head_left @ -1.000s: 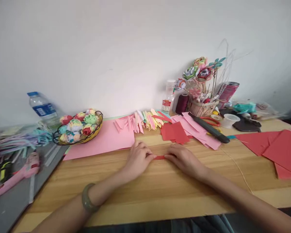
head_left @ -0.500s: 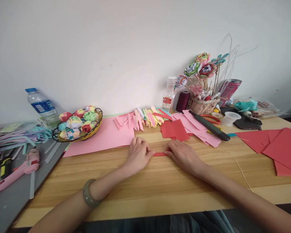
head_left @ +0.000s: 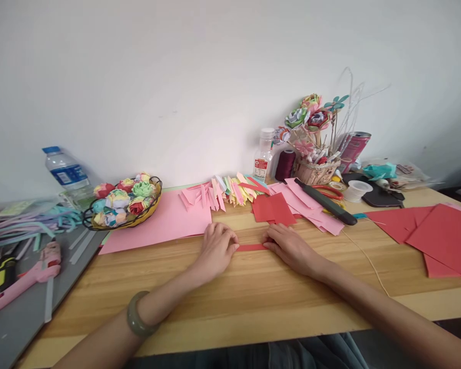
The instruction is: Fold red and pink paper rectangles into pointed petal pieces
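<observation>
A narrow folded strip of red paper [head_left: 251,247] lies low over the wooden table between my two hands. My left hand [head_left: 217,250], with a bangle [head_left: 140,314] on its wrist, is closed on the strip's left end. At the other end my right hand [head_left: 288,248] pinches the paper between thumb and fingers. Just beyond my right hand are small red paper pieces [head_left: 273,208]. Behind my left hand lies a large pink paper sheet [head_left: 153,219], and several folded paper pieces [head_left: 226,191] in mixed colours stand in a row.
On the left, a basket of paper flowers [head_left: 125,200], a water bottle [head_left: 67,171] and a pink glue gun [head_left: 30,279]. To the right, a dark-handled cutter [head_left: 326,202], a thread spool [head_left: 285,165], a pot of paper flowers [head_left: 317,170] and red sheets [head_left: 445,238].
My left hand has slid slightly left along the strip, so more red paper shows between my hands. My right hand stays at its end. The camera view has shifted a little.
</observation>
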